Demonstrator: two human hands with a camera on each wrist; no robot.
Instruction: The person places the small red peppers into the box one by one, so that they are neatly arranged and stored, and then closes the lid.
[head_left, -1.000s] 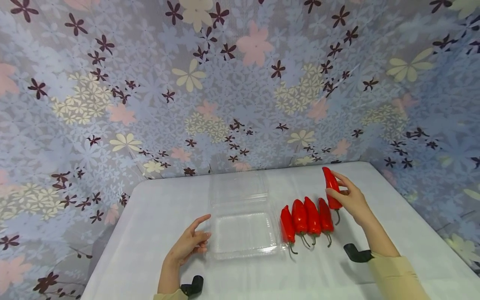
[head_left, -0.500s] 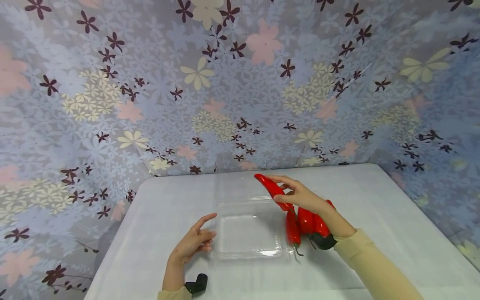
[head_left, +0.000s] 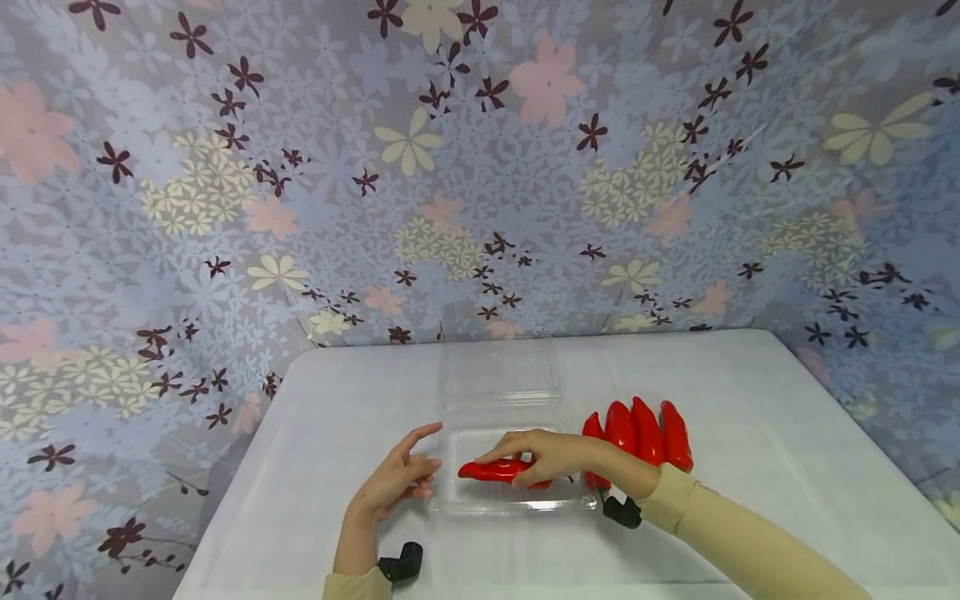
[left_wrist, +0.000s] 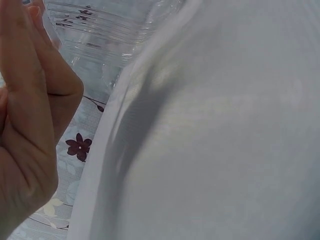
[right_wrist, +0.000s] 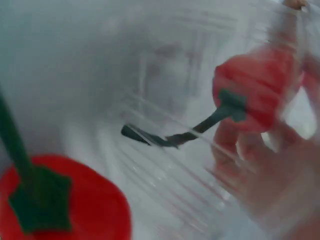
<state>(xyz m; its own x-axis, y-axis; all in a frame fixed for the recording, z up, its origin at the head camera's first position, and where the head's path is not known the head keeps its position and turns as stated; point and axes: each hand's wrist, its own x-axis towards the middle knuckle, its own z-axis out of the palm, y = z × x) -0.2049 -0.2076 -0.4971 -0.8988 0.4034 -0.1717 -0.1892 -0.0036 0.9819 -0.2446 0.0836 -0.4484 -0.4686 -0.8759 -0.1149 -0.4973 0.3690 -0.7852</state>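
Observation:
My right hand pinches a red chili pepper between thumb and fingers, over the base of a clear plastic clamshell box. The pepper lies sideways, its tip to the left. In the right wrist view its green stem shows through the box's transparent wall; whether it touches the bottom, I cannot tell. My left hand stays just left of the box, index finger extended and the others loosely bent, holding nothing. In the left wrist view this hand is beside the box's ridged clear edge.
Several more red peppers lie in a row right of the box, partly behind the right forearm. The box's clear lid is folded back toward the floral wall covering. A white cloth covers the table.
My right hand has carried the pepper from the right end of the row leftward, then down into the box area, turning it sideways. The left hand holds its place beside the box.

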